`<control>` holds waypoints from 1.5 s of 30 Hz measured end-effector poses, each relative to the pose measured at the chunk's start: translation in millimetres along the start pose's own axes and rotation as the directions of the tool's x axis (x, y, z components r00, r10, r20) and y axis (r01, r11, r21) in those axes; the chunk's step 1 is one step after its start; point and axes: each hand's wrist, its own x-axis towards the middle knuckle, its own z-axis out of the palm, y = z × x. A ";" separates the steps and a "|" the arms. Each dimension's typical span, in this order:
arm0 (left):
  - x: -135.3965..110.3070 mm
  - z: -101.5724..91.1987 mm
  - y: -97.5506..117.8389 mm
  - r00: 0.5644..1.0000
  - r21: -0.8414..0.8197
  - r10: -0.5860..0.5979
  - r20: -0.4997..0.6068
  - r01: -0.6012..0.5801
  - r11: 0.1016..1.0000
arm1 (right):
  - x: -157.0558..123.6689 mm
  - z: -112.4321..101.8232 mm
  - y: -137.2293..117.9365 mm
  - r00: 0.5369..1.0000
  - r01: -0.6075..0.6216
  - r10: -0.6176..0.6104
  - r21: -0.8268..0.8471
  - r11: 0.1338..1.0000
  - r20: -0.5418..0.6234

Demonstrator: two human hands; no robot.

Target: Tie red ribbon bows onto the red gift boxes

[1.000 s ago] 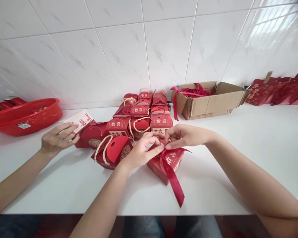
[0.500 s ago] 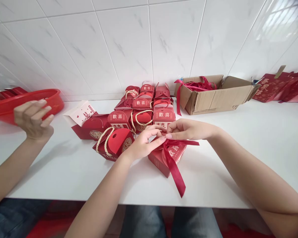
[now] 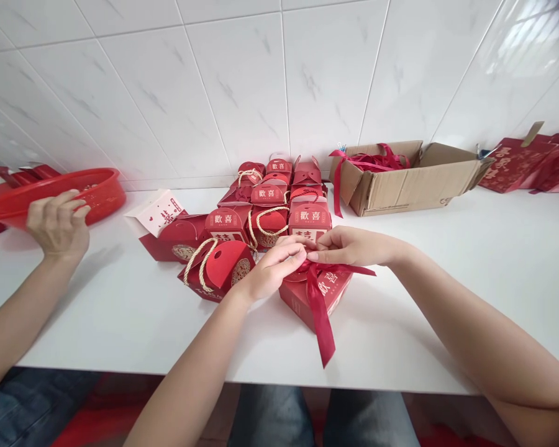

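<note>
A red gift box (image 3: 300, 301) with white lettering sits near the front of the white table. Dark red ribbon (image 3: 322, 329) crosses its top, one tail hanging down the front and another pointing right. My left hand (image 3: 274, 266) pinches the ribbon over the box's top with thumb and fingers. Close against it, my right hand (image 3: 347, 246) is closed on the ribbon too, fingertips pressed together. The ribbon between the fingers is mostly hidden. Left of my left hand stands a red box with a cream rope handle (image 3: 218, 270).
Several red gift boxes (image 3: 268, 194) stand in rows behind my hands. An open box (image 3: 168, 233) is at left. A cardboard box (image 3: 405, 189) holds ribbons. Red bags (image 3: 517, 164) stand far right. Another person's hand (image 3: 59, 226) is at a red basin (image 3: 105, 192).
My hands have stayed at the box, fingers drawn slightly closer together. The hanging ribbon tail has swung left. The other person's hand has lowered slightly at the basin.
</note>
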 end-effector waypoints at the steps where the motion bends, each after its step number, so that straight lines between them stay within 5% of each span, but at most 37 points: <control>1: 0.0 -0.2 0.0 1.000 -0.006 0.000 -0.005 0.000 1.000 | -0.1 -0.3 0.2 1.000 -0.003 0.003 -0.004 1.000 0.007; 29: 0.5 -5.4 -1.5 0.994 0.217 0.109 -0.008 -0.105 0.971 | -9.2 -11.3 0.3 0.993 -0.111 0.115 -0.173 0.979 0.016; 37: 1.1 8.2 0.9 0.983 0.145 0.097 -0.154 -0.075 0.987 | -14.4 -15.4 -7.4 0.997 0.013 -0.025 -0.164 0.986 -0.071; 45: 0.7 13.1 0.7 0.971 0.169 0.179 -0.157 -0.152 0.974 | -19.4 -15.5 -10.8 0.997 0.036 -0.052 -0.234 0.972 -0.065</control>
